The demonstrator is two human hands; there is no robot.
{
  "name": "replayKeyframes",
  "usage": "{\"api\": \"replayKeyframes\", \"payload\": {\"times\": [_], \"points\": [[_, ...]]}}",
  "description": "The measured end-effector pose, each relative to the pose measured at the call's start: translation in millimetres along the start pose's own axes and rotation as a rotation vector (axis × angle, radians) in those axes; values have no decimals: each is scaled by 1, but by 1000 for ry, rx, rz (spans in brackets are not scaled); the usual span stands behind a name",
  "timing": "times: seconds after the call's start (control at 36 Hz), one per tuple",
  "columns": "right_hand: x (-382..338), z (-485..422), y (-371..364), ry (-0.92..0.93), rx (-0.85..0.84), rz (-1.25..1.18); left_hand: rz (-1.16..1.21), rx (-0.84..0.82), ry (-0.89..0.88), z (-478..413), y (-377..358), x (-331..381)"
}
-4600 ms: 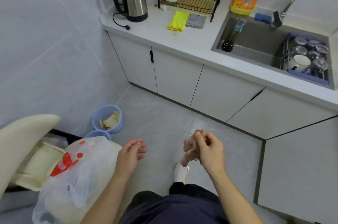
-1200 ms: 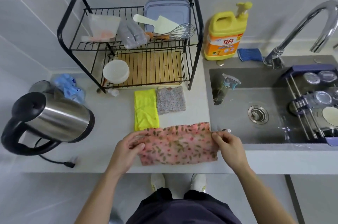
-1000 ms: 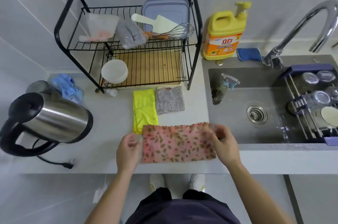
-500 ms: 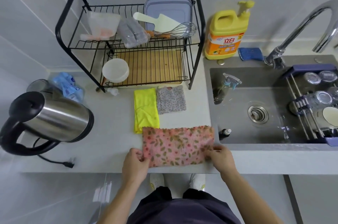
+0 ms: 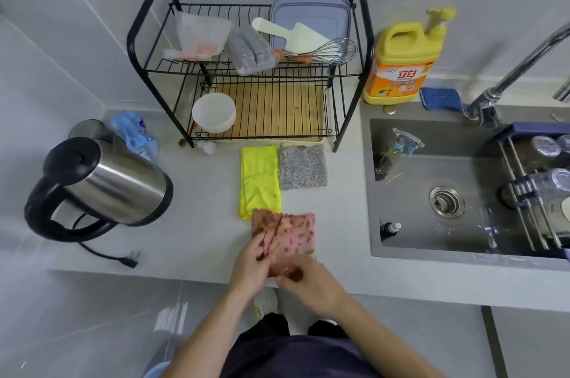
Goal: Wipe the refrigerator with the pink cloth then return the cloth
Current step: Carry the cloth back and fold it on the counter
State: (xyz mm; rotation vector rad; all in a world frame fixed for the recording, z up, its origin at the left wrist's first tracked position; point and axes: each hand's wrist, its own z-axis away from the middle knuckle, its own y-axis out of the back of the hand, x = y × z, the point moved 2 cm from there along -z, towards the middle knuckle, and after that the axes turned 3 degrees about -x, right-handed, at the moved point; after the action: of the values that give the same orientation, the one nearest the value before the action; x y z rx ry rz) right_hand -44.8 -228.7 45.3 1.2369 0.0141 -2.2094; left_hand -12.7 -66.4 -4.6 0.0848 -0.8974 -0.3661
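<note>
Pink cloth (image 5: 291, 231) folded on counter (image 5: 191, 223), both hands' fingers (image 5: 259, 249) pinching it.

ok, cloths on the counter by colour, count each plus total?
Pink floral: 1, the pink cloth, folded, under both hands
Yellow: 1, the yellow cloth
Grey floral: 1, the grey cloth
Blue: 1, the blue cloth behind the sink, by the tap
Total: 4
</note>
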Motion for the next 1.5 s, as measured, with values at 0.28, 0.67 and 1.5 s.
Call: {"api": "replayKeyframes", "payload": {"times": [0.28, 0.67, 1.5], "points": [[40, 0, 5, -149, 147, 90, -145, 207, -82, 11, 13, -15], [48, -1, -3, -117, 140, 224, -607, 305, -215, -16, 5, 15], [57, -12, -4, -61, 203, 330, -538, 538, -204, -27, 15, 14]]}}
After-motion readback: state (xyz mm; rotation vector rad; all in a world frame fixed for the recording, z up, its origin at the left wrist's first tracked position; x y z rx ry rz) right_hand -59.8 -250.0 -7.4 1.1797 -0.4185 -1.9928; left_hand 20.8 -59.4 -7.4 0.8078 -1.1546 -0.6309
